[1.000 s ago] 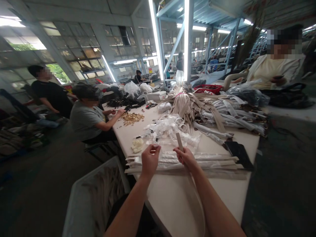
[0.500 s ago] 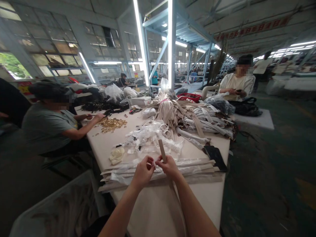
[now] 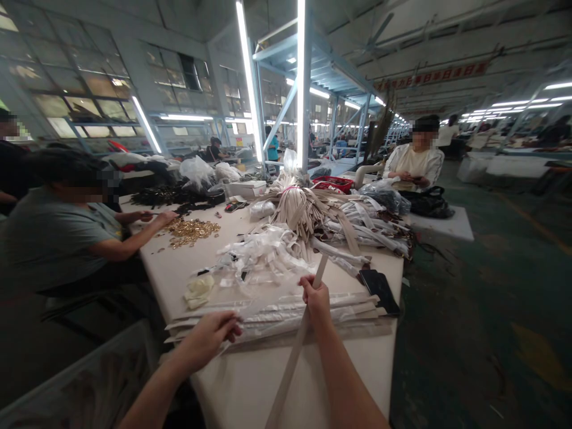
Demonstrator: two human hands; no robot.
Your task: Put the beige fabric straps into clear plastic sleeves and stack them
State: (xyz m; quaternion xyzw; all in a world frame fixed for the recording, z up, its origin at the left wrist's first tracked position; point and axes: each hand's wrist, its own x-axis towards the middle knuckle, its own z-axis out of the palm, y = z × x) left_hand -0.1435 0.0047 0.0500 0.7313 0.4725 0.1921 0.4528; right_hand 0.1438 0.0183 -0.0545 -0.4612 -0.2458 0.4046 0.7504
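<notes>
My right hand is closed around a long beige strap. One end of the strap sticks up above the fist, and the rest runs down toward me past the table's near edge. To the left, my left hand is pinched, with what looks like thin clear plastic film at its fingertips, partly blurred. Beneath both hands lies a row of flat beige straps in clear plastic sleeves. Beyond them is a heap of crumpled plastic sleeves.
A tied bundle of beige straps stands mid-table. Gold metal pieces lie by a co-worker at left. A black phone-like slab rests near the right edge. A bin stands lower left; another person sits far right.
My hands were together at the strap's upper part. Now my left hand has moved left and down, away from it, while my right hand keeps the strap, which tilts further right.
</notes>
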